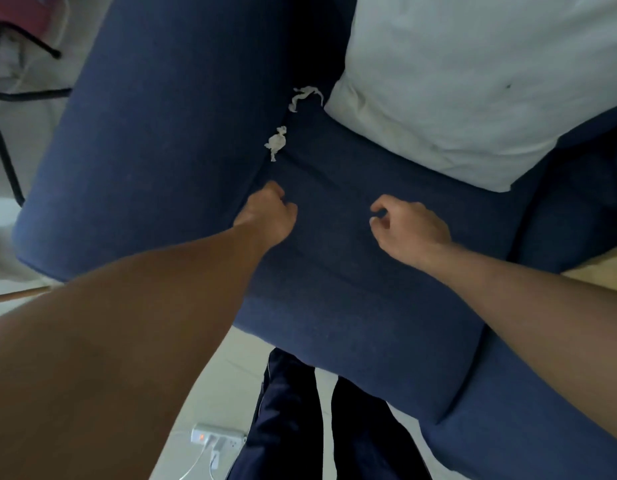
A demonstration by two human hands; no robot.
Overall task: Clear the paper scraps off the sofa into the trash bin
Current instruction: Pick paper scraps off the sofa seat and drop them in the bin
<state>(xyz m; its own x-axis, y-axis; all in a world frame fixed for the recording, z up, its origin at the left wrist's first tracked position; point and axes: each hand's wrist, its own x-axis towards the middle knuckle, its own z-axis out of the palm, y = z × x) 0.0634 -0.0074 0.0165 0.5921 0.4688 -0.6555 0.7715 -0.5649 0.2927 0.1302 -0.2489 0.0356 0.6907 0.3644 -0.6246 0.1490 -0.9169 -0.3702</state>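
Observation:
Two crumpled white paper scraps lie on the blue sofa (334, 271), along the seam between the seat cushion and the left armrest. The nearer scrap (275, 143) is a small twisted wad. The farther scrap (305, 96) is a longer strip beside the white pillow. My left hand (270, 216) hovers over the seat just below the nearer scrap, fingers curled in, and nothing shows in it. My right hand (409, 228) is over the middle of the seat with fingers loosely curled and nothing visible in it. No trash bin is in view.
A large white pillow (473, 81) covers the back right of the sofa. On the pale floor lie a white power strip (217, 438) with cables, and black chair legs (9, 98) stand at far left. My dark trouser legs (317, 427) are against the sofa's front edge.

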